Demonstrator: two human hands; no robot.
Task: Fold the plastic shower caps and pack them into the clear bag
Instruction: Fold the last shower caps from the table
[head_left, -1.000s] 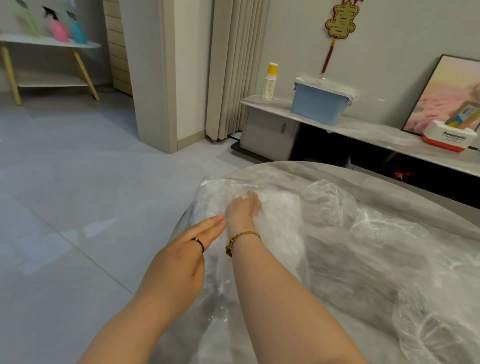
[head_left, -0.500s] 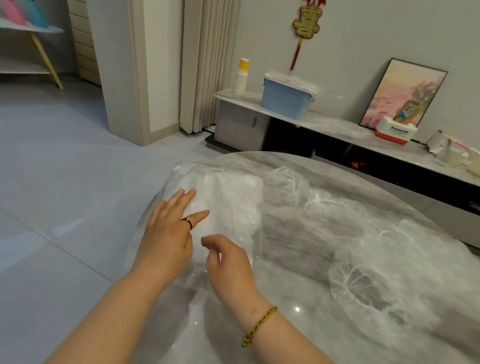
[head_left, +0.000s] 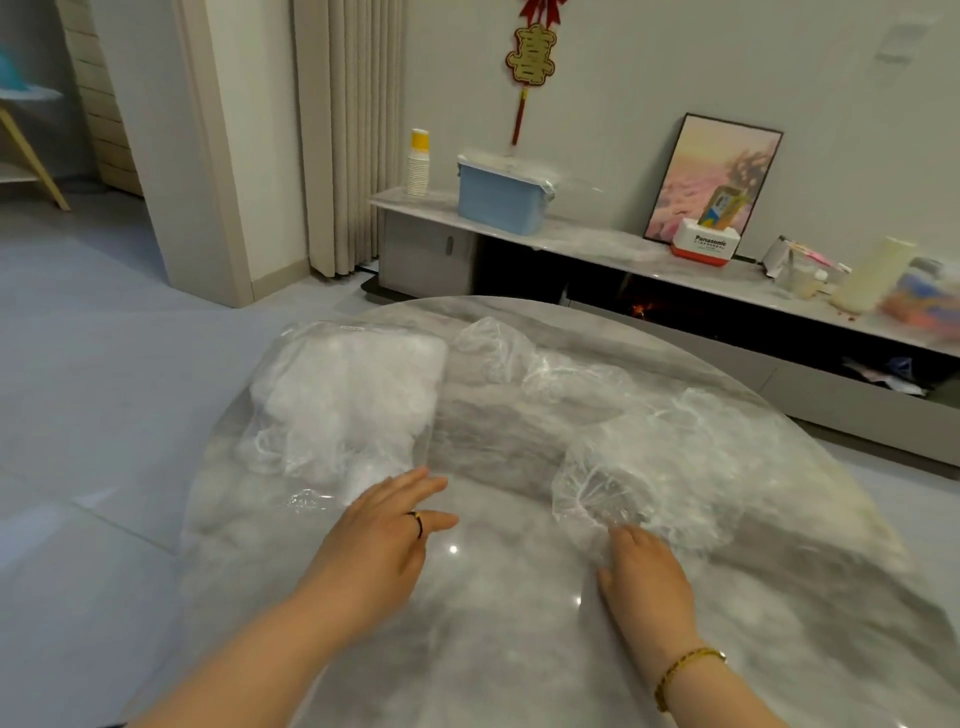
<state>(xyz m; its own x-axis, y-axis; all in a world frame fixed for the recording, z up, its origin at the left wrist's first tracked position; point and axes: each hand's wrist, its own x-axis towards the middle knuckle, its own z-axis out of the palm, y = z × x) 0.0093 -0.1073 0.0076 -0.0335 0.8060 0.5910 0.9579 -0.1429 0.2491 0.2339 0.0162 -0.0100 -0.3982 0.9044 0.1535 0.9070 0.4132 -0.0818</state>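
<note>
Grey marble round tabletop (head_left: 519, 623) carries a stuffed clear plastic bag (head_left: 343, 400) (far left). Left hand (head_left: 384, 540) hovers open, empty; right hand (head_left: 644, 571), fingers spread, touches a crinkled clear plastic shower cap (head_left: 639, 478).

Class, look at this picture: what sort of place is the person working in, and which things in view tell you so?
Most likely a living room at home. A low media cabinet runs along the wall, a framed picture leans on it, a red hanging ornament decorates the wall, and the work happens on a round marble table.
</note>
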